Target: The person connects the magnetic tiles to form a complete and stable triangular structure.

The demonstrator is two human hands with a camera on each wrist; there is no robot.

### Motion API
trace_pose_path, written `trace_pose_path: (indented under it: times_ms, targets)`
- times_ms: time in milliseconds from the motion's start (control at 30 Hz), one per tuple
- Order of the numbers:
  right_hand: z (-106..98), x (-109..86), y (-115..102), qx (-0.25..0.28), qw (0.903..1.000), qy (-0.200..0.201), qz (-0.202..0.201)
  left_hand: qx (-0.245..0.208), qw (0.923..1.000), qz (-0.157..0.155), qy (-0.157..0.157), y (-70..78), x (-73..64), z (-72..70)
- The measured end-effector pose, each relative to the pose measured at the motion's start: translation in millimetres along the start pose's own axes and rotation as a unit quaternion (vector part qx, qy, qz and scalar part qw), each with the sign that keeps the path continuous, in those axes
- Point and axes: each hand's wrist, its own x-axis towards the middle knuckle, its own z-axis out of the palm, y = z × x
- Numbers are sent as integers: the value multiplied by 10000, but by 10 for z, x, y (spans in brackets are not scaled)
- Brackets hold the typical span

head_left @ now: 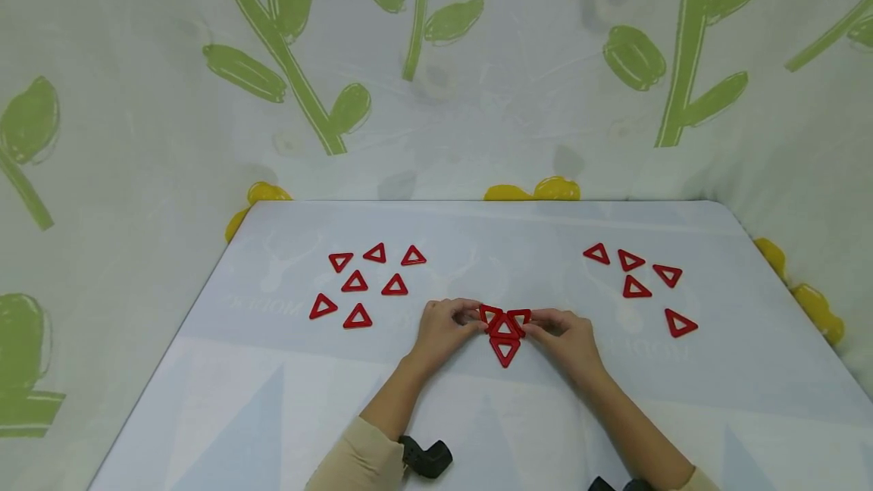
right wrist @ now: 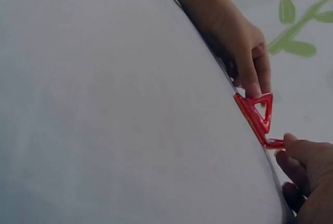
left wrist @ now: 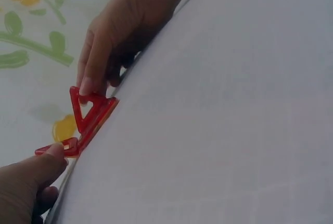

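Four-part counts aside, several red open-centred triangle tiles meet edge to edge between the hands. The middle tile [head_left: 505, 335] lies flat, with a lower tile [head_left: 505, 363] pointing toward the person along its near edge. My left hand [head_left: 443, 328] pinches the left tile [head_left: 489, 308] between thumb and fingers. On the other side my right hand [head_left: 571, 341] pinches the right tile [head_left: 519, 312]. Both wrist views show these two side tiles tilted up off the table, their lower edges against the middle tile. In the left wrist view, the left thumb presses on the left tile's face [left wrist: 69, 148].
Loose red triangles [head_left: 358, 323] lie scattered on the table's left half. Another spread-out group [head_left: 637, 294] lies at the right. The pale table [head_left: 273, 415] has a back edge against a leaf-patterned cloth [head_left: 491, 120]. Dark wrist cameras [head_left: 428, 459] sit at the sleeves.
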Motion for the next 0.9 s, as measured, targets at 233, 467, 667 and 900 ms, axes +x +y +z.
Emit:
trace_pose_path:
  times_ms: [233,467,667,900]
  targets:
    - [21,-12,-17,-423,9980,215,-420,422,9978,500,59,-7,-9,-4]
    - [35,5,15,-462,9926,386,-1056,727,9943,766,-123,20,2,-12]
    - [65,5,46,-343,9862,441,-1556,802,9903,1113,-203,1,8,9]
    - [81,18,54,-193,9820,349,-1844,1053,9740,2004,123,-3,1,33]
